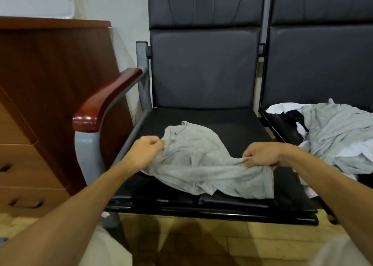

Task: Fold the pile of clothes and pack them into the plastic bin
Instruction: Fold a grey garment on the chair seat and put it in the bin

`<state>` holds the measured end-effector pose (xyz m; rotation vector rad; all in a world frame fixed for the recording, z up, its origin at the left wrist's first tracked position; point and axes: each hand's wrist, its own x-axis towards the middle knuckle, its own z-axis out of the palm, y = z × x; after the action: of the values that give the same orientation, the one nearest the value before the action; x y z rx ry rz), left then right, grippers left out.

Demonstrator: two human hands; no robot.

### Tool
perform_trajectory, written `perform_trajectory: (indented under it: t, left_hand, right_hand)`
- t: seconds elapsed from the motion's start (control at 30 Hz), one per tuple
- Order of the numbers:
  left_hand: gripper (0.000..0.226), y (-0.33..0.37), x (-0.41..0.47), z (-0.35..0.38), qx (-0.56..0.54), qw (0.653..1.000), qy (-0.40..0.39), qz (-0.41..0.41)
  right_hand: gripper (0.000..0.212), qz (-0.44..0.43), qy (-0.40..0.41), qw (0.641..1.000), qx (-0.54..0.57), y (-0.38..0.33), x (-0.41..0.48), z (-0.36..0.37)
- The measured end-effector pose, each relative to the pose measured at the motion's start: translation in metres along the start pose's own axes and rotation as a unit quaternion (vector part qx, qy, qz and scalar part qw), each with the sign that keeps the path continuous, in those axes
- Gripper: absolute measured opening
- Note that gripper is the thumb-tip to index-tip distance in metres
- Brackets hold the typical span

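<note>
Black seat (232, 122) carries your grey shirt (193, 160); left hand (144, 150) and right hand (262, 154) each pinch an edge; uneven pulling could bunch it or drag it floorward

The light grey garment (193, 164) lies rumpled across the black seat (238, 124) in front of me, one end reaching toward the backrest and the rest bunched near the front edge. My left hand (148, 150) grips its left edge and my right hand (262, 154) pinches a fold on its right side. The pile of clothes (333, 136), grey, white and black, lies heaped on the next seat (280, 124) to my right.
</note>
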<state>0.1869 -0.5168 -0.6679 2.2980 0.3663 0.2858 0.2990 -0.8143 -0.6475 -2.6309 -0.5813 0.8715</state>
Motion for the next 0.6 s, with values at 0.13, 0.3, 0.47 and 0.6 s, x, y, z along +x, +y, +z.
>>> perform_trajectory:
  t: [0.13, 0.3, 0.47, 0.6]
  left_hand:
    - [0.024, -0.015, -0.012, 0.01, 0.215, 0.953, -0.196, 0.082]
    - [0.055, -0.003, -0.022, 0.014, 0.187, 0.918, -0.331, 0.116]
    - [0.083, -0.004, -0.025, 0.032, 0.332, 0.862, -0.34, 0.178]
    - [0.015, -0.004, -0.015, 0.028, 0.221, 0.909, -0.276, 0.22]
  right_hand:
    - [0.03, 0.025, -0.025, 0.999, 0.036, -0.009, 0.0, 0.004]
    - [0.058, 0.038, 0.063, 0.997, -0.032, -0.011, 0.017, 0.015]
    - [0.059, -0.014, 0.015, 0.993, -0.12, -0.02, 0.024, 0.036]
    - [0.027, -0.023, 0.048, 0.998, -0.015, -0.011, 0.016, 0.021]
